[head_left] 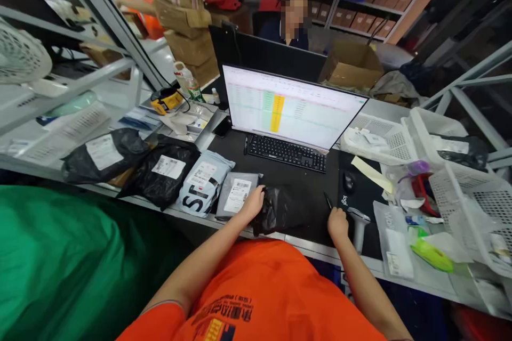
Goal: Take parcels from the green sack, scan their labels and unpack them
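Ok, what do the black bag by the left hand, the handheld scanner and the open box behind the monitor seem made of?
Black bag: probably thin plastic film, slightly glossy, with creases catching light.
Handheld scanner: likely hard plastic, pale and smooth with rounded edges.
Open box: apparently cardboard, brown, fairly matte, with stiff flaps.

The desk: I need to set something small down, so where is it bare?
The black mat is bare between the keyboard, the central black bag and the right hand; a smaller patch lies between the phone and grey parcel. Other parcels crowd the left, white baskets and packaging the right.
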{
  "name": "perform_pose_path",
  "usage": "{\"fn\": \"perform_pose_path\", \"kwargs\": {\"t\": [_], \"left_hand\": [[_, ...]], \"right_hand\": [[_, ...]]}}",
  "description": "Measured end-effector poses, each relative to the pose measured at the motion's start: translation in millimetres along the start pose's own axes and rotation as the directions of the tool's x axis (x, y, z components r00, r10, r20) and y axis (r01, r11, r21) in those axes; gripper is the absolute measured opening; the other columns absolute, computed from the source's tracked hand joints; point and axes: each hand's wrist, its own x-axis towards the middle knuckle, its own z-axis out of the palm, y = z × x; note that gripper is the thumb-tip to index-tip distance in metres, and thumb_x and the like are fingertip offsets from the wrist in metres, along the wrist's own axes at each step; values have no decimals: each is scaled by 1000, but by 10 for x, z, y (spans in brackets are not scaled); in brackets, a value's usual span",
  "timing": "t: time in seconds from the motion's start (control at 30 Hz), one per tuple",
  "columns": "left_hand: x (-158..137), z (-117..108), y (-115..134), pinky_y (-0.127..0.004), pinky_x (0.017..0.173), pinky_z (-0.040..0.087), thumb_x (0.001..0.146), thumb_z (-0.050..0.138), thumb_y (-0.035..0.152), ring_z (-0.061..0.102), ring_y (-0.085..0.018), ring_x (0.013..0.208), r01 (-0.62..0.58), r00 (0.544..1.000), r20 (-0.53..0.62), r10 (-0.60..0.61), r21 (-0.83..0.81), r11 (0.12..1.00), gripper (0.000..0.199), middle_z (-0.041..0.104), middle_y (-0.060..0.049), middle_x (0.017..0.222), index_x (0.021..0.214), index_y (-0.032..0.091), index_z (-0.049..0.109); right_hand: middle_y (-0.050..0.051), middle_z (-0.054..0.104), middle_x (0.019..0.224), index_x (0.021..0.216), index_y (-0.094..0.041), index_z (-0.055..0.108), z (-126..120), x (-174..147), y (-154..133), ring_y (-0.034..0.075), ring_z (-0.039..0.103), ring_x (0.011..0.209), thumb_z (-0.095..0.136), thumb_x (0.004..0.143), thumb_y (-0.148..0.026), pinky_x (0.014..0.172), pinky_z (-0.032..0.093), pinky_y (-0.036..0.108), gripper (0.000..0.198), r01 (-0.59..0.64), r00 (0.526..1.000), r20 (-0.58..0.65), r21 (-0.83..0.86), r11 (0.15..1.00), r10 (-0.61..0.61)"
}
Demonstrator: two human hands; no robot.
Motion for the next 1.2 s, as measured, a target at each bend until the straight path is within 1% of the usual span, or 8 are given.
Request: {"fn": "perform_pose_path", "kwargs": {"t": [0.3, 0.5, 0.63, 0.77, 0.87, 0.97, 1.1, 1.2], "left_hand": [[825, -247, 547, -39, 108, 40, 92, 56, 13, 58, -26, 120, -211, 976, 3, 216, 219, 953, 38, 66, -13, 123, 129, 16, 63], [314, -340, 467, -39, 93, 48, 92, 61, 33, 61, -30, 107, -160, 986, 23, 167, 428, 890, 28, 66, -15, 112, 112, 13, 66], [-43, -186, 270, -39, 89, 49, 88, 64, 21, 60, -30, 104, -157, 988, 87, 131, 525, 836, 17, 66, -15, 108, 103, 14, 68], [-50, -85, 137, -40, 95, 48, 88, 60, 13, 60, -28, 106, -147, 987, 11, 158, 431, 890, 14, 66, -14, 111, 98, 15, 69], [-19, -93, 78, -41, 96, 49, 88, 57, 10, 61, -28, 105, -160, 984, -14, 180, 394, 905, 16, 67, -14, 111, 96, 15, 70], [-48, -117, 83, -43, 98, 48, 89, 55, 10, 59, -29, 110, -193, 968, -74, 239, 390, 900, 21, 66, -15, 116, 105, 14, 69], [-87, -14, 214, -46, 106, 43, 96, 54, 21, 56, -29, 120, -437, 890, 33, 454, 343, 831, 24, 64, -15, 126, 115, 16, 67], [-55, 192, 315, -45, 110, 41, 91, 66, 27, 54, -29, 126, -554, 832, 220, 509, 281, 784, 32, 61, -16, 134, 121, 17, 65]], "right_hand": [[22, 71, 108, 126, -1, 59, -225, 89, -94, 26, 70, 96, 36, 90, -15, 81, 53, 32, 45, -50, 997, 69, 100, 994, 43], [12, 64, 131, 136, -15, 57, -607, -232, -447, 22, 62, 117, 37, 98, -28, 98, 48, 30, 45, 202, 978, 14, 220, 954, -210], [8, 68, 117, 141, -25, 56, -872, -330, -1050, 21, 67, 95, 40, 99, -23, 78, 52, 29, 45, 490, 866, 96, 33, 871, -490], [13, 68, 109, 146, -22, 50, -1016, -363, -1451, 22, 67, 93, 37, 95, -9, 72, 51, 29, 55, 629, 771, 260, -167, 759, -581], [15, 68, 106, 144, -20, 53, -1085, -402, -1209, 24, 68, 92, 36, 93, -7, 69, 51, 30, 55, 587, 806, 297, -280, 760, -513], [15, 68, 99, 135, -19, 61, -1088, -360, -594, 25, 69, 88, 39, 93, -9, 72, 52, 33, 49, 421, 899, 273, -327, 846, -342], [13, 71, 107, 131, -20, 64, -845, -189, 66, 23, 69, 95, 46, 95, -21, 88, 52, 34, 41, 133, 985, 114, -3, 991, -132], [16, 69, 117, 132, -11, 62, -542, -100, 138, 25, 66, 107, 42, 95, -23, 95, 51, 37, 43, 34, 999, 36, 174, 984, -41]]}}
